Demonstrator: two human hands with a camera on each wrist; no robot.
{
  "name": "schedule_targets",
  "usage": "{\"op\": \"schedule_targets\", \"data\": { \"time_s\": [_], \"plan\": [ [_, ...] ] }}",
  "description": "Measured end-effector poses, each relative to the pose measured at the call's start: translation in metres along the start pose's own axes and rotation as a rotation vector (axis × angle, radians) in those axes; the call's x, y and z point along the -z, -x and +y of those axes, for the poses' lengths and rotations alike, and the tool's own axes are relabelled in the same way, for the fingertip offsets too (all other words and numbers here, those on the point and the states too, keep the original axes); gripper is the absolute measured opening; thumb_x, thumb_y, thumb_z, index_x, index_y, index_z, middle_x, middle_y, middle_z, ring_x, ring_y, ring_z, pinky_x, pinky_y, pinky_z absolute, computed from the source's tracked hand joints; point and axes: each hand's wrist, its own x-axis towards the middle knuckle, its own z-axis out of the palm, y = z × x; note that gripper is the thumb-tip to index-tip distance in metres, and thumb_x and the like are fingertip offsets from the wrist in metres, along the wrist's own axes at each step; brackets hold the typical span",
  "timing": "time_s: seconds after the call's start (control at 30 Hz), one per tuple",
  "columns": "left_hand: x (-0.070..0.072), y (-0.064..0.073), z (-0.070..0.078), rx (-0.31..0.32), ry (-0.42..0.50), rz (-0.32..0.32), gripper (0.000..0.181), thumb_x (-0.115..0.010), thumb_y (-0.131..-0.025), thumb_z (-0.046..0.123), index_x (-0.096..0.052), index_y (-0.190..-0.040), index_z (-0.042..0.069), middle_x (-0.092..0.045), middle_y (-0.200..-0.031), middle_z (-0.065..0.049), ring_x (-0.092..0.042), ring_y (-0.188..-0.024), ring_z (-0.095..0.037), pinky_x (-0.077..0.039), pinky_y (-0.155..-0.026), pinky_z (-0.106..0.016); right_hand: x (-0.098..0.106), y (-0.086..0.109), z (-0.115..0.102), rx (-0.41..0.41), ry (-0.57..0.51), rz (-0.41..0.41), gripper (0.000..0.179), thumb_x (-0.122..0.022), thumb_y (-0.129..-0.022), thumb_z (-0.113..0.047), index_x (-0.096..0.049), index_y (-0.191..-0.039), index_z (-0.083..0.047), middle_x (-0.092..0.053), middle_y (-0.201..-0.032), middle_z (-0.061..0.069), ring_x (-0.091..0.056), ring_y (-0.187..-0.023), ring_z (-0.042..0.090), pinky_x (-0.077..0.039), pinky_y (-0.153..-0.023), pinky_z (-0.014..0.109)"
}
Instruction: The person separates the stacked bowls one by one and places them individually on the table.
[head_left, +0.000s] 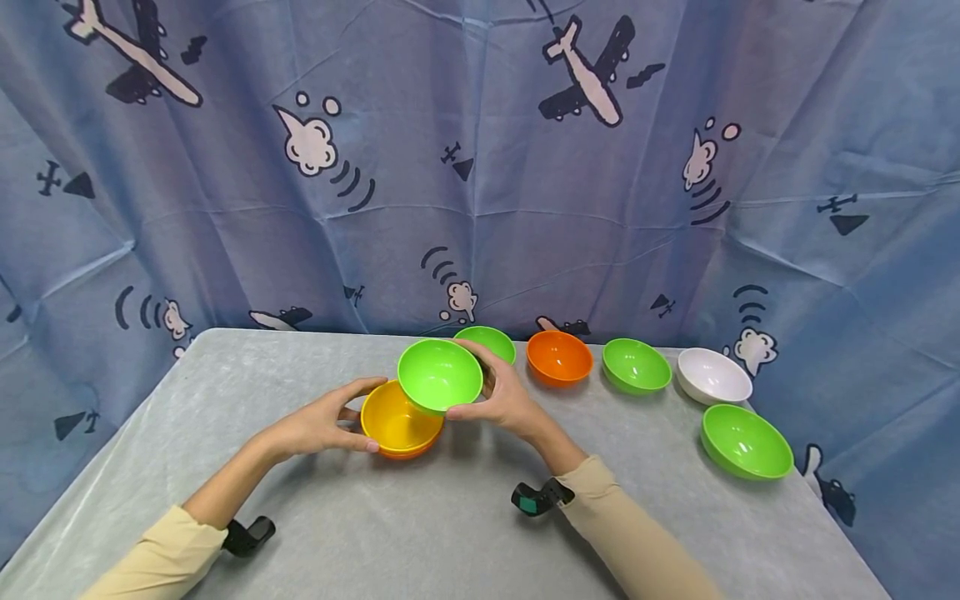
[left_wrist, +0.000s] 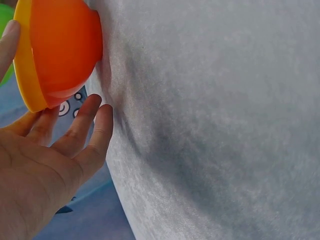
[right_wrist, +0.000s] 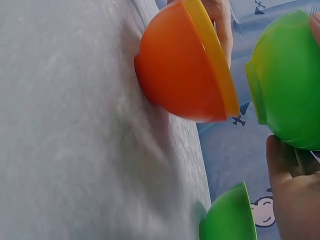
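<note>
A yellow bowl [head_left: 399, 421] sits nested in an orange bowl [left_wrist: 67, 47] on the table; only the yellow rim stands above the orange wall. My left hand [head_left: 324, 423] holds this stack from the left, thumb at the near side of the rim and fingers at the far side. Above and to the right of the stack, my right hand [head_left: 501, 396] grips a light green bowl [head_left: 440, 373] by its side, mouth up and tilted. In the right wrist view, a gap shows between the green bowl's base and the yellow rim.
Along the table's back edge stand a green bowl [head_left: 491, 342], partly hidden by my right hand, an orange bowl [head_left: 559, 358], another green bowl [head_left: 637, 367] and a white bowl [head_left: 714, 377]. A further green bowl [head_left: 746, 442] stands at the right edge. A patterned blue curtain [head_left: 480, 167] hangs behind.
</note>
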Motion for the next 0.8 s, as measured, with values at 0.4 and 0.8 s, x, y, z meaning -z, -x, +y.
{"op": "schedule_targets", "data": {
  "time_s": [0.4, 0.8],
  "plan": [
    [0.001, 0.0, 0.001, 0.018, -0.012, 0.008, 0.095, -0.084, -0.087, 0.02, -0.025, -0.159, 0.001, -0.025, -0.159, -0.027, -0.05, -0.126, -0.051, -0.049, -0.098, -0.054, 0.031, 0.024, -0.002, -0.09, 0.129, 0.074, 0.095, -0.093, -0.069, 0.001, -0.045, -0.151, -0.006, -0.048, -0.145, 0.012, -0.049, -0.129, 0.03, -0.042, -0.107, 0.042],
    [0.0, 0.0, 0.001, 0.014, -0.014, 0.005, 0.095, -0.084, -0.087, 0.02, -0.025, -0.159, 0.001, -0.025, -0.159, -0.027, -0.051, -0.126, -0.049, -0.049, -0.098, -0.053, 0.07, 0.053, 0.001, -0.094, 0.168, 0.101, 0.098, -0.093, -0.071, 0.0, -0.039, -0.153, 0.0, -0.043, -0.15, 0.015, -0.044, -0.133, 0.031, -0.045, -0.104, 0.031]
  ]
}}
